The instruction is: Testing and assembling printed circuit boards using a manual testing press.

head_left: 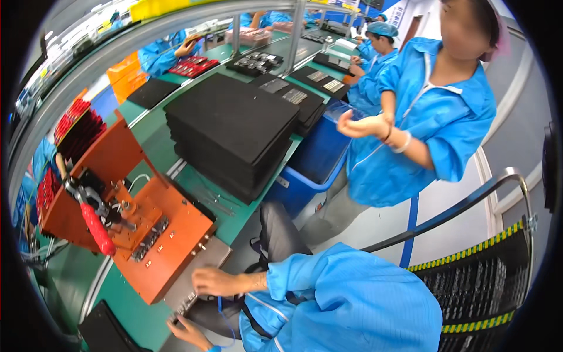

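My right hand (pixel 216 282), its fingers curled downward, is over a flat grey plate (pixel 214 256) beside the orange fixture. What it holds, if anything, is hidden beneath the fingers. Lower down, my left hand (pixel 189 332) has thumb and fingers drawn together at the plate's near corner; I cannot make out what is between them. Small silvery metal parts (pixel 186 303) lie on the plate between both hands. The orange fixture (pixel 157 249) carries a toggle clamp with a red handle (pixel 97 229), and more metal pieces (pixel 150 239) sit in its nest.
A tall stack of black foam sheets (pixel 231 117) stands on the green bench, with tweezer-like tools (pixel 214 199) beside it. Beyond is a blue bin (pixel 314 152). A person in blue (pixel 416 117) stands close on the right, near a black-railed rack (pixel 475 281). Other workers sit farther along.
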A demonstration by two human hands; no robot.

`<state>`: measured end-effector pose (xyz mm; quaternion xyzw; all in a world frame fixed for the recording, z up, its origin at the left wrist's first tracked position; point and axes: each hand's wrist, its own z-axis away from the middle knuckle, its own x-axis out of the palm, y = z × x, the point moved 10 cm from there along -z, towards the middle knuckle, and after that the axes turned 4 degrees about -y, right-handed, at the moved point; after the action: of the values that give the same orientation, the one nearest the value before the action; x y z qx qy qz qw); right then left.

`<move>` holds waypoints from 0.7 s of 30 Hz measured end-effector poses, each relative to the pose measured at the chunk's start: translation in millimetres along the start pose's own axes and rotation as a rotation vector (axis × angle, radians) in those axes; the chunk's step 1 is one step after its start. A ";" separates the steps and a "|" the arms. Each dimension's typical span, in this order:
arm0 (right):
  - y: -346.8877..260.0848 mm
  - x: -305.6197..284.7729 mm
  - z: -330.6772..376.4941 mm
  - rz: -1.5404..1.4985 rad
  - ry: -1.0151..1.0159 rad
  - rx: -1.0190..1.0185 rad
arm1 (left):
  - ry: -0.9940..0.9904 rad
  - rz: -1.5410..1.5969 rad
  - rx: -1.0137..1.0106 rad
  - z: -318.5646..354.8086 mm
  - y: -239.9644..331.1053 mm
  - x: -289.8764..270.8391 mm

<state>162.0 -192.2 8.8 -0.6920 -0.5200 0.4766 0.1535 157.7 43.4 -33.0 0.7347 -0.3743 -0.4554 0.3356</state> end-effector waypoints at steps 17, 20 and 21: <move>-32.6 -32.5 -1.1 0.071 -0.075 0.056 | -0.617 -0.200 0.146 -35.6 45.4 14.1; -7.1 -39.2 23.9 -0.140 0.026 0.257 | -0.596 -0.189 0.085 -32.5 41.2 2.7; -5.4 -42.5 28.8 -0.138 0.028 0.268 | -0.607 -0.185 0.082 -30.6 39.3 2.4</move>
<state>135.1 -234.9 19.5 -0.6345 -0.4959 0.5204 0.2842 177.0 26.6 9.9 0.6093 -0.4069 -0.6668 0.1358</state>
